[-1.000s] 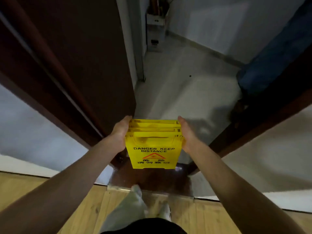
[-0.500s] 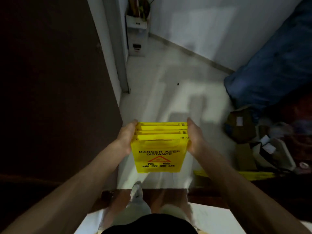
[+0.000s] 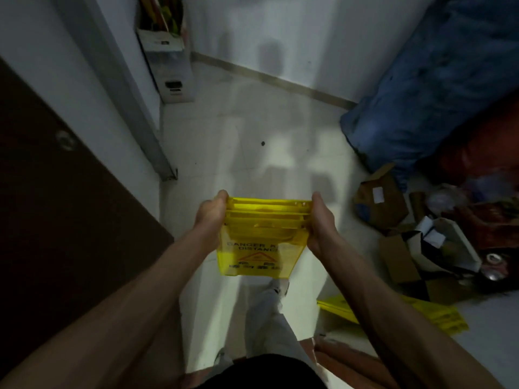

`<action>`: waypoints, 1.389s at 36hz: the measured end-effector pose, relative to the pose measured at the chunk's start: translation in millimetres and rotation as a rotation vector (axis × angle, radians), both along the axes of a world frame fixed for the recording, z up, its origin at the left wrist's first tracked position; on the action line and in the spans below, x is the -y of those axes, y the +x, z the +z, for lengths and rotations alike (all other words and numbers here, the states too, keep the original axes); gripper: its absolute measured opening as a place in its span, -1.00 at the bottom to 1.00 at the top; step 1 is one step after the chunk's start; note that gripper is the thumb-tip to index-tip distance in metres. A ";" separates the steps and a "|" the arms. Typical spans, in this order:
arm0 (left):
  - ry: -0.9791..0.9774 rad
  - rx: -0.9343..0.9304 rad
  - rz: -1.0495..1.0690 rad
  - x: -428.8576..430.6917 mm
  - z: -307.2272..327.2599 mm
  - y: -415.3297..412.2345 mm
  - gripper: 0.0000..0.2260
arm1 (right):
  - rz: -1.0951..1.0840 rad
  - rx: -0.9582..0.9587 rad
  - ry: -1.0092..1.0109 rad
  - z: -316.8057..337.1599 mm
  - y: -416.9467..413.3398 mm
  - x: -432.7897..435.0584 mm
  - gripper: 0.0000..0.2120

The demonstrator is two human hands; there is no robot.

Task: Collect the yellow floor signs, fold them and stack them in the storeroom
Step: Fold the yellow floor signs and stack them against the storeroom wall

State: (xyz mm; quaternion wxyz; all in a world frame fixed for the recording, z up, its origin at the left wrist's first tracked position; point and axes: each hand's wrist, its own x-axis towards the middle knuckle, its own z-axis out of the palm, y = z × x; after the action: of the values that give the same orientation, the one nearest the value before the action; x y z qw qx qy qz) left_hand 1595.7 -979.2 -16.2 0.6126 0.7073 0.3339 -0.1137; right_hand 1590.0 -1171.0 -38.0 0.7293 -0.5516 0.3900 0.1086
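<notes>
Folded yellow floor signs (image 3: 262, 237), bundled upright, clamped between left hand (image 3: 210, 217) and right hand (image 3: 321, 223) at chest level above pale tiled floor (image 3: 252, 130). Dim, narrow storeroom. More yellow signs (image 3: 438, 315) flat on floor at right, near torn cardboard boxes (image 3: 387, 209). Blue cover (image 3: 421, 88) beyond. Dark door (image 3: 56, 220) at left.

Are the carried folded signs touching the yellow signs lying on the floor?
Apart. The head view shows the carried signs held up between both hands, with bare floor between them and the floor signs at lower right.
</notes>
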 end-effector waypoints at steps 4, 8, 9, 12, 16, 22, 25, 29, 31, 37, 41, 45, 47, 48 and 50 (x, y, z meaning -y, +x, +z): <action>0.070 -0.018 -0.073 35.5 -2.6 61.8 -0.73 | -0.056 -0.015 0.031 -5.4 48.3 31.3 -0.51; 0.138 -0.030 -0.154 74.9 -5.2 109.7 -0.58 | -0.137 -0.033 0.035 -12.5 78.0 67.2 -0.56; 0.134 -0.039 -0.165 83.5 -6.1 120.4 -0.53 | -0.154 -0.040 0.025 -13.7 85.1 74.7 -0.58; 0.120 -0.058 -0.222 113.0 -3.7 149.5 -0.69 | -0.213 -0.065 0.006 -19.2 103.5 97.9 -0.54; 0.092 -0.062 -0.300 146.0 -5.4 193.3 -0.73 | -0.310 -0.067 -0.005 -23.2 128.8 126.1 -0.57; 0.089 -0.062 -0.474 198.1 -14.8 253.6 -0.74 | -0.495 -0.070 0.024 -23.9 164.6 165.5 -0.73; 0.076 -0.069 -0.577 228.4 -26.8 288.4 -0.61 | -0.616 -0.088 0.021 -28.1 182.8 185.8 -0.73; 0.102 -0.114 -0.742 261.9 -34.0 326.1 -0.50 | -0.755 -0.104 0.007 -37.7 202.7 206.4 -0.46; 0.132 -0.098 -0.850 279.0 -36.6 343.4 -0.49 | -0.853 -0.149 -0.006 -48.7 207.3 217.3 -0.09; 0.244 -0.022 -1.191 338.7 -33.8 369.1 -0.48 | -1.135 -0.115 0.023 -26.7 203.0 225.6 -0.44; 0.288 -0.028 -1.407 388.5 -29.0 366.6 -0.43 | -1.328 -0.113 0.053 -39.4 184.8 238.3 -0.15; 0.260 -0.049 -1.558 442.7 -31.4 347.4 -0.40 | -1.502 -0.125 0.081 -49.9 161.4 251.5 -0.18; 0.256 -0.043 -1.634 469.4 -32.3 331.3 -0.49 | -1.565 -0.112 0.094 -54.8 148.2 256.6 -0.23; 0.242 -0.044 -1.672 482.1 -33.6 322.1 -0.50 | -1.603 -0.101 0.095 -57.0 141.9 258.9 -0.20; 0.250 -0.065 -1.740 505.5 -34.4 304.5 -0.46 | -1.688 -0.093 0.085 -63.9 128.4 266.6 -0.13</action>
State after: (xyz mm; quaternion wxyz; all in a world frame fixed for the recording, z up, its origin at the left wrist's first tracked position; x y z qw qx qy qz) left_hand 1900.2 -1484.7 -50.7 0.2170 0.7692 -0.2963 -0.5229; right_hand 1718.4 -1437.6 -101.9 0.5690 -0.0426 0.6964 -0.4354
